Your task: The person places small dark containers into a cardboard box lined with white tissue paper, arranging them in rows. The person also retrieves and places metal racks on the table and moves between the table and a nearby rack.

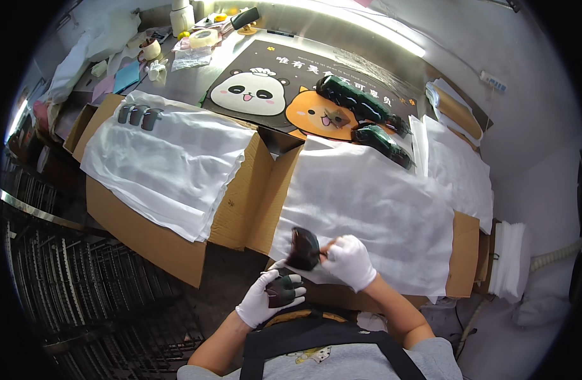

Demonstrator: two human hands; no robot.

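Observation:
My left hand [271,295], in a white glove, holds a dark curved lens-like piece [281,291] across its palm and fingers. My right hand [349,261], also gloved, grips a second dark, reddish curved piece [304,248] by its edge, just above the left hand. Both hands are at the near edge of a cardboard box covered with white sheeting [367,199]. Three dark curved pieces [139,117] lie side by side on the white sheeting of the left box. Long stacks of similar dark pieces [357,99] rest on a printed mat [253,118].
Cardboard flaps [245,204] stand between the boxes. Dark metal racks [81,285] fill the lower left. Tape rolls [205,38], a white bottle [181,19] and a mug [149,49] stand at the back. White sheets [509,261] are stacked at the right.

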